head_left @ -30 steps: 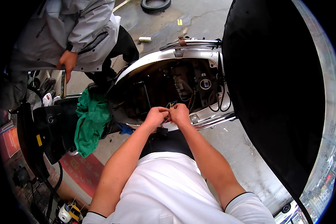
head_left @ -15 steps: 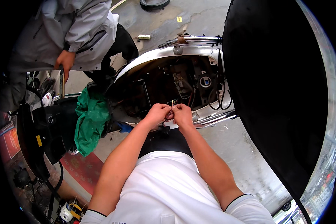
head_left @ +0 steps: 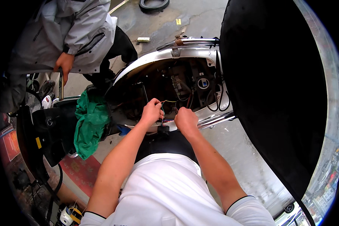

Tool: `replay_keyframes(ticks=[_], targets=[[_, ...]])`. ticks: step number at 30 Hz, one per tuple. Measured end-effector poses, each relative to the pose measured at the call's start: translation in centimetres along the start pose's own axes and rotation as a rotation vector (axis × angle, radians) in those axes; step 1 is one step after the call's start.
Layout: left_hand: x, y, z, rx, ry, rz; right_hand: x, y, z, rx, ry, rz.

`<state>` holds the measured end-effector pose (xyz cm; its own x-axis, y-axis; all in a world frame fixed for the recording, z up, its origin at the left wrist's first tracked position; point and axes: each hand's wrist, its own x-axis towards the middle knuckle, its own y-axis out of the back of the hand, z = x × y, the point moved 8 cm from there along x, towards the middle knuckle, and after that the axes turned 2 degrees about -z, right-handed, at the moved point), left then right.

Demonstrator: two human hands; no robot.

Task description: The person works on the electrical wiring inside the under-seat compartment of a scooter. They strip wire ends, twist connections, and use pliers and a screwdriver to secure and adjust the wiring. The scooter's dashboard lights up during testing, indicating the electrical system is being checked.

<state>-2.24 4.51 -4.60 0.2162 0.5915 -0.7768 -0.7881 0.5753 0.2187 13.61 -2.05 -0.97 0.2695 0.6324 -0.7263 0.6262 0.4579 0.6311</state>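
Over the near edge of an open scooter body (head_left: 139, 62), my two hands work a little apart. Thumb and fingers of my left hand (head_left: 152, 112) are pinched on a thin wire (head_left: 170, 101), yellowish in its middle, which stretches across to my right hand (head_left: 186, 119). That right hand is closed with its back up, and its fingertips are mostly hidden; the wire runs into it. More thin coloured wires, red and blue among them, hang between the hands. Just below them sits a small black box-shaped part (head_left: 163, 129) at the body's edge.
A green plastic bag (head_left: 90, 128) lies left of the opening. A large black seat or cover (head_left: 267, 83) rises on the right. Chrome rails (head_left: 216, 119) run along the body. Across from me a person in a grey jacket (head_left: 84, 34) grips a bar. A tyre (head_left: 153, 5) lies beyond.
My hands were together at the fingertips and have drawn apart, left hand to the left, right hand slightly lower. The wire now spans the gap. The view has shifted slightly.
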Motion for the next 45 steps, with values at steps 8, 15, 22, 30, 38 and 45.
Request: replay_keyframes(ticks=[8,15,22,30,38,45], targets=[[-4.1,-2.0,1.2,0.067,-0.131,-0.012,1.2,-0.8,0.3,-0.081,0.057,0.056],[-3.6,-1.3,-1.2,0.152,-0.137,0.064,-0.1,1.1,-0.6,-0.126,0.16,-0.031],[-3.8,-1.0,-2.2,0.175,-0.294,0.123,1.9,15.2,2.3,-0.053,0.224,0.501],[-4.3,-2.2,-1.1,0.234,-0.382,0.159,4.9,15.3,2.8,-0.256,0.187,0.457],[-4.7,-2.5,-2.1,0.275,-0.463,0.224,5.7,17.1,2.8,0.018,0.134,0.545],[-5.1,-2.5,-1.8,0.28,-0.477,0.222,9.9,17.6,0.1,-0.077,-0.017,0.576]])
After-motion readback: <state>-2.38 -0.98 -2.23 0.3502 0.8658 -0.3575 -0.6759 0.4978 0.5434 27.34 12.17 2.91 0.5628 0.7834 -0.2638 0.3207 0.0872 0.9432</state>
